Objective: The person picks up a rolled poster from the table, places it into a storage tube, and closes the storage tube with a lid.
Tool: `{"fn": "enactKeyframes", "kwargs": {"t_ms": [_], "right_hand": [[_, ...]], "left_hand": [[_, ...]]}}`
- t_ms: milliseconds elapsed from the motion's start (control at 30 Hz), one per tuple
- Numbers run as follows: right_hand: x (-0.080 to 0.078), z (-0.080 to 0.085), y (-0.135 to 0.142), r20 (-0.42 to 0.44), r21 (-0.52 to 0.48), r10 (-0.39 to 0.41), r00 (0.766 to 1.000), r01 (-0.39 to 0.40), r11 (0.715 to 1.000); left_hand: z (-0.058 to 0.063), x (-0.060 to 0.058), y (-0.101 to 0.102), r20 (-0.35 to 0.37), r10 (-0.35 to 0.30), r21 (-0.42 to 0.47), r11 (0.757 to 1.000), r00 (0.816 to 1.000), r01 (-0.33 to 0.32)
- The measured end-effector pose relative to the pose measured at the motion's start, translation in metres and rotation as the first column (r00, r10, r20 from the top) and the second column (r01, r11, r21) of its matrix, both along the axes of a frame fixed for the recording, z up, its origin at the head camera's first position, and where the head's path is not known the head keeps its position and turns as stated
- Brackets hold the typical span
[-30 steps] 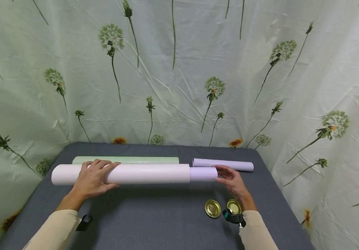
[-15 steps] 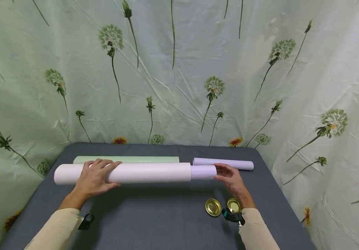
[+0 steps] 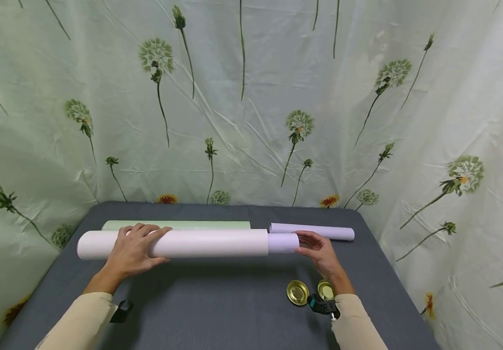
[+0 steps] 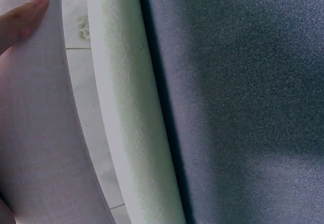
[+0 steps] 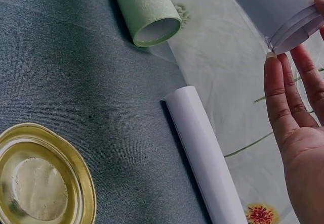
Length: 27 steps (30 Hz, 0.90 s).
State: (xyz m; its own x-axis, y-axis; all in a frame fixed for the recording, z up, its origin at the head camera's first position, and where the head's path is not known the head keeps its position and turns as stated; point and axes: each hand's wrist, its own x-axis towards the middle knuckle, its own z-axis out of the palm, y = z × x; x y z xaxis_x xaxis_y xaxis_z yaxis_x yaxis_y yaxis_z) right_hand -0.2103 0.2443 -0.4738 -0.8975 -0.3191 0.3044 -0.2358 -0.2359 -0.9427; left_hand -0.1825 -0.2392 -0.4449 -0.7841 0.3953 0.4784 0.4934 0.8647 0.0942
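My left hand (image 3: 133, 248) grips a long pale pink tube (image 3: 216, 243) from above, left of its middle, holding it level over the table. Out of the tube's right end sticks a short length of a pale lavender paper roll (image 3: 283, 243). At that roll's outer end is my right hand (image 3: 319, 255), thumb and fingertips curved about the rim. The right wrist view shows the roll's (image 5: 276, 11) layered paper edge, with fingertips right at it. In the left wrist view, a finger lies along the tube (image 4: 45, 133).
Behind the pink tube lies a green tube (image 3: 190, 224), its right end hollow. A second lavender paper roll (image 3: 317, 231) lies at the back right. Two gold metal lids (image 3: 297, 292) rest near my right wrist. A floral curtain (image 3: 251, 121) hangs behind the grey table (image 3: 216, 311).
The lavender roll has slid a little farther left into the pink tube, so less of it shows. My right hand has moved left with it; my left hand keeps its grip.
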Motion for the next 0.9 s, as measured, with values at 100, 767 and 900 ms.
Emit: {"fn": "enactKeyframes", "kwargs": {"t_ms": [100,767,900], "right_hand": [[0.0,0.0,-0.002,0.003,0.002,0.004,1.0,-0.004,1.0],[0.0,-0.005,-0.018,0.039,-0.034,0.036,0.999,-0.034,0.999],[0.001,-0.007,-0.02,0.035,-0.03,0.024,0.999,-0.023,0.999]], "left_hand": [[-0.002,0.0,0.0,-0.009,-0.001,0.001,1.0,1.0,0.001],[-0.003,0.0,0.001,-0.021,-0.007,0.003,1.0,1.0,0.007],[-0.005,0.0,0.002,-0.013,-0.008,-0.003,1.0,1.0,0.008]]}}
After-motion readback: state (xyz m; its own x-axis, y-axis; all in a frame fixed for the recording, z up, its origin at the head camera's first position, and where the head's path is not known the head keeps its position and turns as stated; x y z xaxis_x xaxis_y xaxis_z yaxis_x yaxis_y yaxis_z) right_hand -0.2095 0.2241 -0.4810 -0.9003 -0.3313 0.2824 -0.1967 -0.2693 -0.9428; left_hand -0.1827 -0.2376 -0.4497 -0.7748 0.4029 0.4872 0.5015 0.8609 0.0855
